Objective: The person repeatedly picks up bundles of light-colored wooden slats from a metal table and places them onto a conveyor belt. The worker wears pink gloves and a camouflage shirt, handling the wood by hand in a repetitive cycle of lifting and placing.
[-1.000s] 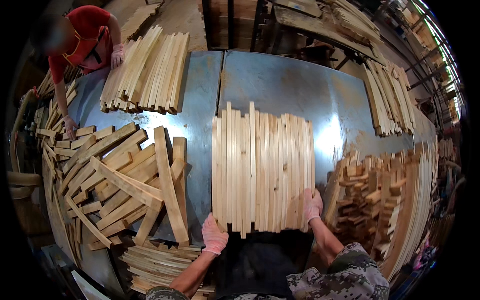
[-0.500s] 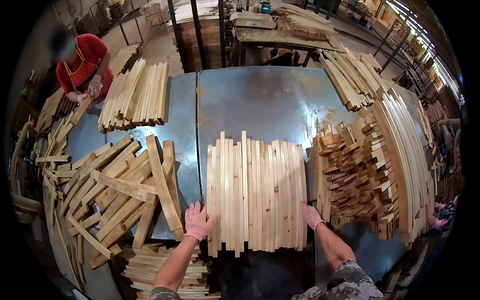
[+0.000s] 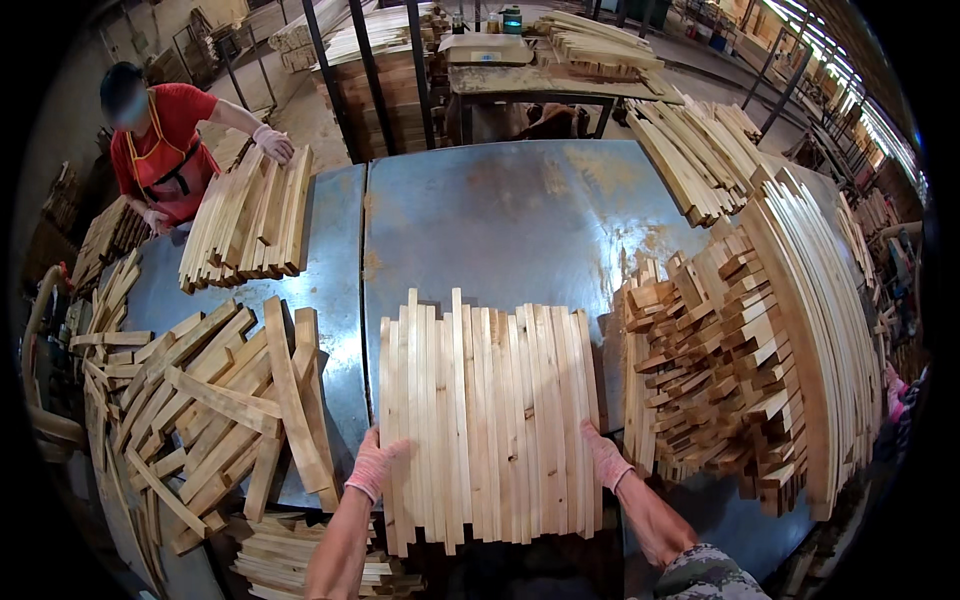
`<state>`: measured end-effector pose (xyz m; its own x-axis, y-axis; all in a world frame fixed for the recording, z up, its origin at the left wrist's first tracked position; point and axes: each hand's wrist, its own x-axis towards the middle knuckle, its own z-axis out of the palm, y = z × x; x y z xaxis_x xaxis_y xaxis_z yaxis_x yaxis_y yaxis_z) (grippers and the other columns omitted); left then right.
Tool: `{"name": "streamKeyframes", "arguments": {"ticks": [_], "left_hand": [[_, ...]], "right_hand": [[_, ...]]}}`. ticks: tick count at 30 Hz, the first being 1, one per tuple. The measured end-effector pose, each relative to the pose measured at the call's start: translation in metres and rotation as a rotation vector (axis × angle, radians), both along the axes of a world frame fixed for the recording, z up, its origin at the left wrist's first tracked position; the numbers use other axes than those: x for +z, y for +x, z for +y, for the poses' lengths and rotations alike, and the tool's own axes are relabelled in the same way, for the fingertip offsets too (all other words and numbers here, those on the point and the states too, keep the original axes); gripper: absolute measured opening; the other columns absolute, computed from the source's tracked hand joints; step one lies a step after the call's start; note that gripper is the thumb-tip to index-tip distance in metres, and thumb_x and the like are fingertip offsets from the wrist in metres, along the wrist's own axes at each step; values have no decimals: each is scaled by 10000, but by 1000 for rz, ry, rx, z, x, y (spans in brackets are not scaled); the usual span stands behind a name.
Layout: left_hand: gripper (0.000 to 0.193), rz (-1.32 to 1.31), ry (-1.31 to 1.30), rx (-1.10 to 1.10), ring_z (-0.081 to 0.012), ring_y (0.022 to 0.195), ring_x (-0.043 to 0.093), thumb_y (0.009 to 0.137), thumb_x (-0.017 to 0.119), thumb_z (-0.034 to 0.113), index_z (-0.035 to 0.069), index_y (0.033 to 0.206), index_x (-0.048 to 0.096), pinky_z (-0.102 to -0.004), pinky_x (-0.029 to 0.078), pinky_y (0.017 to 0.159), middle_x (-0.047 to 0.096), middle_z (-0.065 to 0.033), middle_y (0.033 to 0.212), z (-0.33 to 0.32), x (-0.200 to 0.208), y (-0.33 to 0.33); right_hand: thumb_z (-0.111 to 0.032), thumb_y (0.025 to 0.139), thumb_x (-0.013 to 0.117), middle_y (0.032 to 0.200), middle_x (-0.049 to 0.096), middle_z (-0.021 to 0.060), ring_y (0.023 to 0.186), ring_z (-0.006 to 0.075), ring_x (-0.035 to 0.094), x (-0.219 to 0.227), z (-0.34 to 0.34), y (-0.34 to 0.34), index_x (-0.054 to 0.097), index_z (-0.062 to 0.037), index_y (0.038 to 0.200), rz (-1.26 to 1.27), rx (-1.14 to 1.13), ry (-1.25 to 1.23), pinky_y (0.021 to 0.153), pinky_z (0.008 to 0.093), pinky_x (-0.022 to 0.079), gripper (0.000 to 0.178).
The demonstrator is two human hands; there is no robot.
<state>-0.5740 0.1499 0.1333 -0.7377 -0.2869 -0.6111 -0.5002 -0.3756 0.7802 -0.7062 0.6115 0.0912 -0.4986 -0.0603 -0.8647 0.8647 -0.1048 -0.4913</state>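
Note:
A wide bundle of pale wooden strips [image 3: 490, 420], laid side by side with uneven ends, lies lengthwise before me at the near edge of the metal table [image 3: 480, 215]. My left hand [image 3: 372, 466], in a pinkish glove, grips its left side near the lower end. On the opposite side my right hand [image 3: 606, 456], gloved alike, presses in against the outermost strip. Both hands clamp the bundle between them, and some fingertips are hidden along its sides.
Loose wooden pieces [image 3: 215, 400] lie jumbled at left; more strips [image 3: 300, 565] sit below. Stacked blocks [image 3: 710, 350] and long strips [image 3: 800, 330] stand close on the right. Across the table at far left, a person in red [image 3: 170, 150] touches another strip stack [image 3: 250, 215].
My left hand's fingers, spread before, now close against the bundle's side. The view has shifted slightly. The person in red has moved a hand onto the far stack.

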Motion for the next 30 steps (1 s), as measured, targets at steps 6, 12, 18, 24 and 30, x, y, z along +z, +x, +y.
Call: {"name": "streamKeyframes", "arguments": {"ticks": [6, 12, 18, 24, 30], "left_hand": [[817, 12, 153, 5, -274, 1156, 688, 809, 913, 132, -19, 1505, 514, -417, 557, 1055, 691, -152, 1334, 20, 0, 19], [809, -37, 119, 88, -247, 1127, 700, 778, 969, 113, -33, 1446, 538, -389, 577, 1024, 706, -150, 1299, 40, 32, 73], [764, 20, -6, 194, -182, 1080, 705, 814, 936, 99, 2, 1464, 546, -351, 593, 952, 720, -91, 1244, 56, 114, 144], [873, 151, -183, 481, -197, 1214, 649, 810, 942, 141, 3, 1545, 492, -373, 552, 1038, 664, -102, 1372, 66, 210, 233], [1019, 99, -327, 870, -234, 1312, 607, 774, 987, 255, -53, 1574, 436, -374, 500, 1125, 634, -163, 1437, 120, 302, 369]], "right_hand": [[-384, 1000, 796, 1292, 726, 73, 1199, 223, 675, 18, 30, 10, 705, 9, 1323, 98, 152, -150, 1053, 398, 545, 517], [-377, 980, 818, 1168, 746, 28, 1092, 176, 692, 31, 57, 61, 736, 14, 1275, 187, 192, -169, 949, 364, 559, 496], [-285, 891, 788, 892, 663, -40, 813, 131, 615, 81, 27, 61, 719, -79, 945, 323, 306, -172, 778, 324, 496, 224], [-331, 953, 730, 801, 592, -54, 720, 99, 541, 103, -40, 23, 678, -87, 922, 509, 598, -235, 699, 306, 435, 251], [-459, 921, 814, 1304, 711, 138, 1169, 282, 694, 213, -153, 69, 604, 44, 1414, 484, 922, -625, 1048, 454, 558, 735]]}}
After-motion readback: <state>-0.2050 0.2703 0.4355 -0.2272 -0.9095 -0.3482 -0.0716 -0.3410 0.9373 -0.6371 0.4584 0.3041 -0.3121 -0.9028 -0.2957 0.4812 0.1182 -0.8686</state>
